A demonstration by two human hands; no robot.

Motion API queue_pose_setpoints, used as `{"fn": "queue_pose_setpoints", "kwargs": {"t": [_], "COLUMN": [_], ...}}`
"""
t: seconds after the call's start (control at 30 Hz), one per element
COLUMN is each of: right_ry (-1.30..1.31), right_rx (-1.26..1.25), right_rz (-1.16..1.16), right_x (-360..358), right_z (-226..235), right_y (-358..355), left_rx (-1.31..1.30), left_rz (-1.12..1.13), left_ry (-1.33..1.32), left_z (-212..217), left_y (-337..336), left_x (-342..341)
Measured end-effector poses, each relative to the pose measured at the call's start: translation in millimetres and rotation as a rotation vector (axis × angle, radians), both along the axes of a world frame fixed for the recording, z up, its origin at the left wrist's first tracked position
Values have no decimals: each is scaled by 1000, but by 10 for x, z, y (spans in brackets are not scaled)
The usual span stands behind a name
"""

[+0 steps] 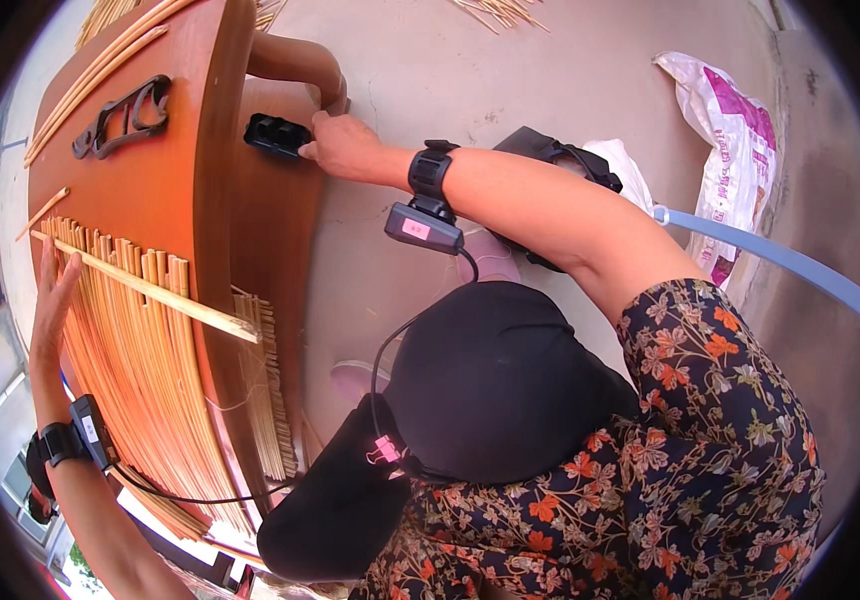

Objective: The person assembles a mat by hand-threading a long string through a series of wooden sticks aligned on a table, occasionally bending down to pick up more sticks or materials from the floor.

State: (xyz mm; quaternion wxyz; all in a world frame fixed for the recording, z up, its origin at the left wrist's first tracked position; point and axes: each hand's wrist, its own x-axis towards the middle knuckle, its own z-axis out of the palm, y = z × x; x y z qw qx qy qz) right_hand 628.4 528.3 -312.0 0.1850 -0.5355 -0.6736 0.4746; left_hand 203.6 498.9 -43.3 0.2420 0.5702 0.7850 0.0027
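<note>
A row of thin bamboo slats (pixel 140 340) lies side by side on a brown wooden table (pixel 200 130). One longer stick (pixel 150 290) lies across them. My left hand (pixel 52 300) rests flat on the far edge of the slats with its fingers spread. My right hand (pixel 342 145) reaches to the table's side and grips a small black block (pixel 275 135) fixed there. Both wrists carry black strapped devices. A black brimmed cap and a flowered shirt fill the lower middle of the view.
A black handle-shaped tool (pixel 125 115) and a few loose sticks lie on the tabletop. On the concrete floor are a white and pink plastic sack (pixel 735 130), a light blue tube (pixel 770 255), a black bag (pixel 560 160) and scattered sticks (pixel 500 10).
</note>
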Motion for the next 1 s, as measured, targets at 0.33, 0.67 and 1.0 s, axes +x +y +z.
{"fn": "queue_pose_setpoints", "kwargs": {"t": [0.33, 0.67, 1.0], "right_ry": [21, 421, 558], "right_rx": [-35, -523, -556], "right_rz": [-51, -159, -293], "right_x": [-116, 46, 153], "right_z": [-222, -223, -193], "right_y": [180, -118, -1], "left_rx": [-42, -55, -77], "left_rz": [31, 27, 120], "left_ry": [-2, -20, 54], "left_z": [76, 73, -19], "left_y": [29, -2, -5], "left_x": [147, 126, 318]}}
